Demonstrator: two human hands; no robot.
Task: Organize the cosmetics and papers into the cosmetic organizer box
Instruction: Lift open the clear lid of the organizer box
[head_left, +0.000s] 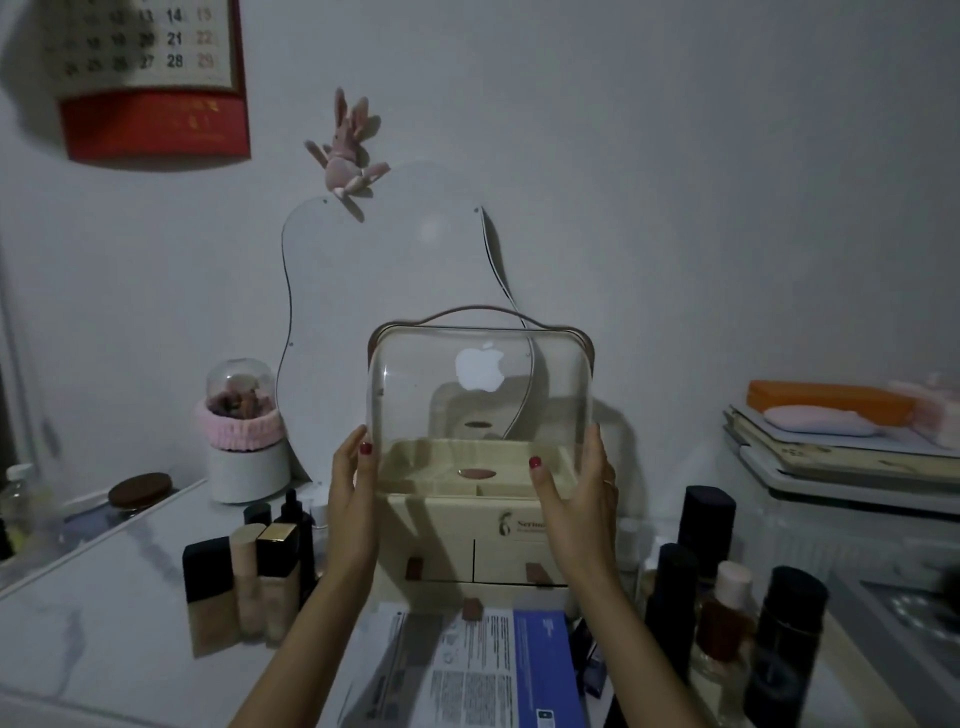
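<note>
Crowding white tabletop: bottles, papers, organizer box.

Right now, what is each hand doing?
Left hand: gripping the left edge of the clear lid.
Right hand: gripping the lid's right edge.

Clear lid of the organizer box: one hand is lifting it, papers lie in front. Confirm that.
Not one hand: the head view shows both, the left hand and right hand, gripping the clear lid at its sides. The papers do lie in front.
</note>
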